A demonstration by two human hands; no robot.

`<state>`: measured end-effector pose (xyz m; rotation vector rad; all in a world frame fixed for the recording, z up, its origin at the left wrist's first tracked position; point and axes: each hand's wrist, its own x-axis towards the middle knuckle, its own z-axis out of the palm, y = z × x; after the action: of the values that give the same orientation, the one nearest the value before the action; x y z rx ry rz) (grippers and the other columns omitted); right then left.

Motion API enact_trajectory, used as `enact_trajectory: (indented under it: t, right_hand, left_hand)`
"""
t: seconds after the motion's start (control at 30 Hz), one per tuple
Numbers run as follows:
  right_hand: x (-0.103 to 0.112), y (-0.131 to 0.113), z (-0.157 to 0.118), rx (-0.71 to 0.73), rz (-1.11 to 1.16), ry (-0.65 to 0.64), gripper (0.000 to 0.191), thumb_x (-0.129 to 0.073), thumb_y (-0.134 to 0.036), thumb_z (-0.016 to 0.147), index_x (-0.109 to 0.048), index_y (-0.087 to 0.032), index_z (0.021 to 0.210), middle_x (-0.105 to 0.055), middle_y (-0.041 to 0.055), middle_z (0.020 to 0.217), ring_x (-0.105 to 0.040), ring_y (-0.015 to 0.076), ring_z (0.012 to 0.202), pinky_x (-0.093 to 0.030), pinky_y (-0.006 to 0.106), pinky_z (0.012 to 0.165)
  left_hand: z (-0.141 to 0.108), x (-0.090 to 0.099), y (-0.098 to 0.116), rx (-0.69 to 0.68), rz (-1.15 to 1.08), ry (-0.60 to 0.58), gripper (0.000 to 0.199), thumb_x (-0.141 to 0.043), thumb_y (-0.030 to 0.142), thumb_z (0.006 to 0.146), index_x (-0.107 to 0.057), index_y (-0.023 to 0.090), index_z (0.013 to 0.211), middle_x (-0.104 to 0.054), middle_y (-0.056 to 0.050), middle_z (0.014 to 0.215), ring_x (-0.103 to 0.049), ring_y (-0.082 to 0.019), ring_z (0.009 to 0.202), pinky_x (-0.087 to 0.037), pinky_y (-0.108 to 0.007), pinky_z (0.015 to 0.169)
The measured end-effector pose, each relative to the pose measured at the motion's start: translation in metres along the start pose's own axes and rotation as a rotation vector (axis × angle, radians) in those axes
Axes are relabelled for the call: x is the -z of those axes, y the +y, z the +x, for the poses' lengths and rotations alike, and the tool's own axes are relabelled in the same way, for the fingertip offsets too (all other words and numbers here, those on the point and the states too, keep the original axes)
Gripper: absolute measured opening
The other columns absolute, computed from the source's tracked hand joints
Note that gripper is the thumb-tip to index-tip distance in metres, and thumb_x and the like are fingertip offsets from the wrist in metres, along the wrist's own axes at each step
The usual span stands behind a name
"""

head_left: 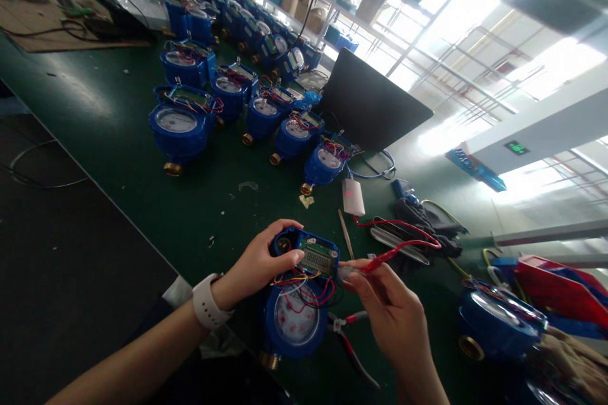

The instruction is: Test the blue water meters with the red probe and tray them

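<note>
A blue water meter (297,319) with a round dial and a brass fitting lies at the table's front edge. Its electronics box stands open, showing a lit-segment LCD display (317,259) on a green circuit board and loose coloured wires. My left hand (273,254) grips this box from the left, thumb on the board beside the display. Between thumb and fingers, my right hand (392,304) pinches a clear connector (349,273) on a red cable (403,245), held against the box's right side. Pliers (349,345) with red-and-black handles lie under the right hand, partly hidden.
Several similar meters (327,161) stand in rows beyond. A white adapter box (353,196) joins the red cable near a dark laptop screen (375,101). A thin stick (346,234) and dark cloth (427,224) lie right; more meters (498,316) and a red bin (560,291) sit far right.
</note>
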<state>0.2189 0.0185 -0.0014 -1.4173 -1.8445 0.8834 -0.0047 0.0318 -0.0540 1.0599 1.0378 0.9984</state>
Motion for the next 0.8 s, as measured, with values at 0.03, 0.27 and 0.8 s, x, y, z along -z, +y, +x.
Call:
enact_trajectory:
  t: [0.03,0.27,0.8]
  right_hand:
    - [-0.0001,0.0005,0.0002,-0.005,-0.002,-0.002,0.011,-0.061,-0.030,0.093,-0.069,-0.025,0.099,-0.077,0.0037,0.093,-0.075,0.0189,0.077,-0.061,0.023,0.059]
    - [0.0024,0.0047,0.0032,-0.034,0.024,-0.029,0.013,-0.063,-0.032,0.092,-0.070,-0.025,0.100,-0.075,0.0032,0.090,-0.073,0.0181,0.073,-0.062,0.024,0.056]
    - [0.0011,0.0026,0.0029,-0.059,0.040,-0.014,0.012,-0.065,-0.032,0.090,-0.070,-0.023,0.096,-0.074,0.0034,0.083,-0.070,0.0168,0.066,-0.061,0.024,0.055]
  left_hand:
    - [0.0002,0.0000,0.0003,-0.001,0.006,0.003,0.043,-0.064,0.034,0.078,-0.055,0.021,0.118,-0.062,-0.008,0.114,-0.062,-0.028,0.104,-0.052,-0.046,0.091]
    - [-0.0001,-0.0011,0.0011,-0.009,0.031,0.011,0.044,-0.063,0.035,0.077,-0.055,0.020,0.117,-0.063,-0.009,0.115,-0.062,-0.029,0.103,-0.051,-0.047,0.090]
    - [-0.0009,-0.0012,-0.0015,-0.015,0.042,0.021,0.043,-0.062,0.035,0.077,-0.056,0.020,0.118,-0.062,-0.010,0.117,-0.062,-0.031,0.106,-0.051,-0.050,0.092]
